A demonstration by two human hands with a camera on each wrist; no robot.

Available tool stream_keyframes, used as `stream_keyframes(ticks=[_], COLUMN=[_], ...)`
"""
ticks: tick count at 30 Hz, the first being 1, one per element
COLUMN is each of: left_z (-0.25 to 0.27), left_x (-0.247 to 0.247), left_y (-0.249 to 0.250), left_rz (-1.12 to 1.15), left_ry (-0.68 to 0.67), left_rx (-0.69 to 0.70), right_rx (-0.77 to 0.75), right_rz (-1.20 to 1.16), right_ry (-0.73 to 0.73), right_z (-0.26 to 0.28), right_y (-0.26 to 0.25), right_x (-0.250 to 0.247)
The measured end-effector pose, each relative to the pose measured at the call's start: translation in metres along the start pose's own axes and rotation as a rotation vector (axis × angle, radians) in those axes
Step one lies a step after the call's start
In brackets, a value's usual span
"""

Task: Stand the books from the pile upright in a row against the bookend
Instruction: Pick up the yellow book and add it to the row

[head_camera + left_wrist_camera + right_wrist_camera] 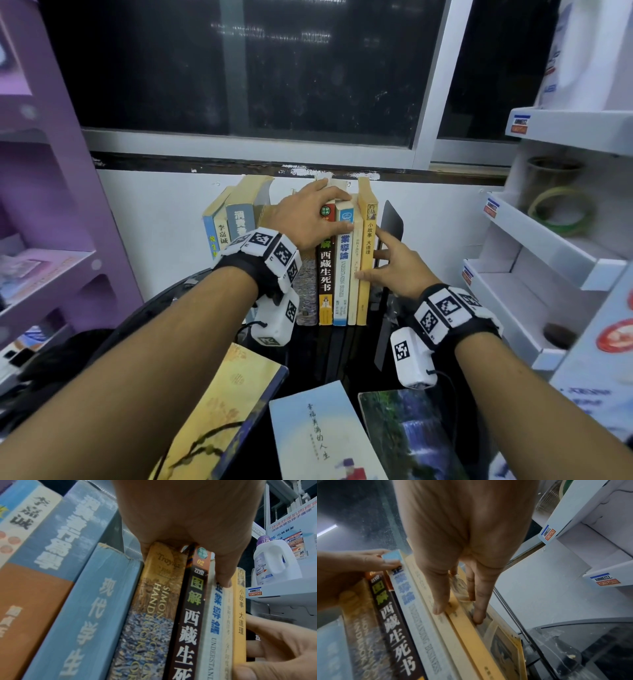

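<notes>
A row of books stands upright on the black table [329,356], its right end by the black bookend [392,222]. My left hand [334,209] grips the tops of the black-spined book [325,274] and the blue-and-white book [343,274], with its fingers over their top edges and its thumb [223,577] on a spine. My right hand [371,255] pinches the yellow book [367,298] at the row's end: the thumb [440,605] lies on the spine and the fingers [479,612] on the cover facing the bookend. Three books of the pile lie flat near me: a gold one [233,404], a pale blue one [318,431] and a waterfall-cover one [404,435].
At the row's left end several thicker books [236,216] lean to the right. A purple shelf unit [51,205] stands at the left and a white display rack [548,246] at the right, with a detergent bottle [272,561] on it. A white wall and a dark window are behind.
</notes>
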State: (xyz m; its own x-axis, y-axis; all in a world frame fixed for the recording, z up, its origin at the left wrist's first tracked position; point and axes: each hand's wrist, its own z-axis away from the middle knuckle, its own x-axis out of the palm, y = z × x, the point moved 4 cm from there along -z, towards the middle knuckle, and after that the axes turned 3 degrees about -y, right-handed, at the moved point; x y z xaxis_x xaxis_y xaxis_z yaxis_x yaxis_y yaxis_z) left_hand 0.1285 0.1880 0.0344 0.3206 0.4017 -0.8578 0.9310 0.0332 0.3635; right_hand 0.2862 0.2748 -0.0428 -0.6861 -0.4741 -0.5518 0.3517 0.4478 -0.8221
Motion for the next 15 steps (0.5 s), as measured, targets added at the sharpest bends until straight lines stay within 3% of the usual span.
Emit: stream_keyframes(ticks=[15], left_z=[0.088], left_x=[0.001], left_y=[0.011], left_rz=[0.184], left_ry=[0.138], left_rx=[0.032], right_rx=[0.154], right_rz=[0.084], right_ry=[-0.08], right_z=[0.058], right_y=[-0.011], right_x=[0.011])
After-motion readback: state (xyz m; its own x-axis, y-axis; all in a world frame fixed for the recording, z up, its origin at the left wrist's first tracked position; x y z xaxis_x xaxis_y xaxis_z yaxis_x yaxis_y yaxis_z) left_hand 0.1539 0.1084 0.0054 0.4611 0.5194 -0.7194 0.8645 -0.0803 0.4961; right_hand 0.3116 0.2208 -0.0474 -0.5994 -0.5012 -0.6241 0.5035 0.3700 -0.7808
